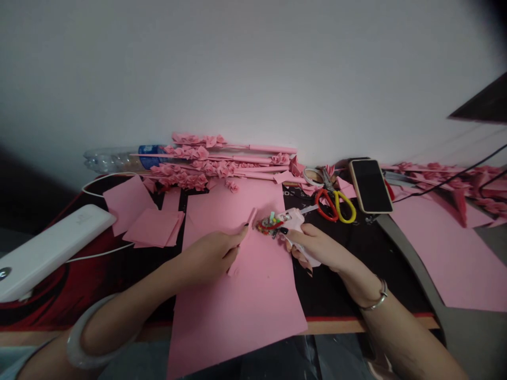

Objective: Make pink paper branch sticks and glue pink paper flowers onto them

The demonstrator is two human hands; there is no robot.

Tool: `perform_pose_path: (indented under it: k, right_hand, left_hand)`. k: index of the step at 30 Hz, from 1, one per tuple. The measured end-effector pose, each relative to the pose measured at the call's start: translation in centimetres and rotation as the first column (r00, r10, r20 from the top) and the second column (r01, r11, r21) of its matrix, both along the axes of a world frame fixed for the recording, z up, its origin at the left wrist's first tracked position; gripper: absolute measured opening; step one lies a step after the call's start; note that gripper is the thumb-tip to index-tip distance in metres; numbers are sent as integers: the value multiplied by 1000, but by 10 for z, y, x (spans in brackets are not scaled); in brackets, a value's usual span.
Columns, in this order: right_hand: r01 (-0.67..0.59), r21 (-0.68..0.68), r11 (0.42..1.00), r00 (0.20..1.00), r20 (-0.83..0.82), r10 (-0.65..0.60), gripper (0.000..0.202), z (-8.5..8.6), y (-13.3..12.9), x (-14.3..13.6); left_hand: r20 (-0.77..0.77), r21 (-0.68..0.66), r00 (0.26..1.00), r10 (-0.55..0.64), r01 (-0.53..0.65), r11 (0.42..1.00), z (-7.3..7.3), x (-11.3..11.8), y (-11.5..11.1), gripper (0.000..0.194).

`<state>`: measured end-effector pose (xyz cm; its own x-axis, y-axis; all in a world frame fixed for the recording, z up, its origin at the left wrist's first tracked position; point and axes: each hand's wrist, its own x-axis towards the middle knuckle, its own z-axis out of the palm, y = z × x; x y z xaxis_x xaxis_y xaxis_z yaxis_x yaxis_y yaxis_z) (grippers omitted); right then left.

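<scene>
My left hand (216, 256) is closed around a thin rolled strip of pink paper (252, 217), its upper end sticking out past the fingers. In my right hand (312, 245) is a white hot glue gun (292, 217), gripped by its handle. The gun's nozzle end is covered with a multicoloured wad and points left, close to the roll; whether they touch I cannot tell. Both hands are over large pink paper sheets (241, 316) that hang past the table's front edge.
Pink paper flowers (198, 179) lie along the wall beside a plastic bottle (114, 158). Scissors (335, 206) and a phone (371, 186) are at right. More pink sheets (463, 258) lie farther right. Square papers (152, 227) and a white device (59, 248) with a cable are left.
</scene>
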<state>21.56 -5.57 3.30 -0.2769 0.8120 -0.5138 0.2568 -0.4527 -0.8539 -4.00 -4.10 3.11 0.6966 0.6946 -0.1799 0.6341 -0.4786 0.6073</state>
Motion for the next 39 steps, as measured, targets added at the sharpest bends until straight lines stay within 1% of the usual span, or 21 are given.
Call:
perform_pose_path:
  k: [3, 6, 10, 14, 19, 21, 27, 33, 39]
  right_hand:
    - [38, 24, 999, 999, -19, -38, 29, -2, 2, 0]
    - [51, 48, 998, 998, -29, -50, 30, -3, 2, -1]
    - [71, 40, 997, 997, -1, -71, 30, -3, 3, -2]
    - [47, 22, 999, 999, -18, -47, 31, -2, 3, -1]
    - [-6, -28, 1000, 1000, -10, 5, 26, 3, 0, -1]
    - [-9, -29, 1000, 1000, -17, 8, 25, 4, 0, -1]
    - [75, 26, 997, 997, -8, -75, 30, 0, 4, -3]
    - [134, 25, 991, 991, 6, -134, 34, 1, 6, -5]
    - [160, 23, 987, 987, 5, -160, 34, 0, 6, -5]
  left_hand:
    - [16, 3, 1000, -7, 7, 1000, -3, -1, 0, 59]
    - [-7, 18, 1000, -1, 1, 1000, -3, -1, 0, 59]
    - [-35, 25, 999, 5, -4, 1000, -1, -1, 0, 58]
    - [-32, 25, 999, -6, 7, 1000, -1, -1, 1, 58]
    - [-8, 27, 1000, 9, -9, 1000, -3, -1, 0, 60]
    - [-3, 16, 1000, 1, -1, 1000, -3, -1, 0, 60]
    - [-10, 25, 1000, -1, 1, 1000, -3, -1, 0, 59]
    - [-31, 32, 999, 10, -9, 999, -3, -1, 0, 59]
    - [-17, 34, 1000, -4, 4, 999, -5, -2, 1, 60]
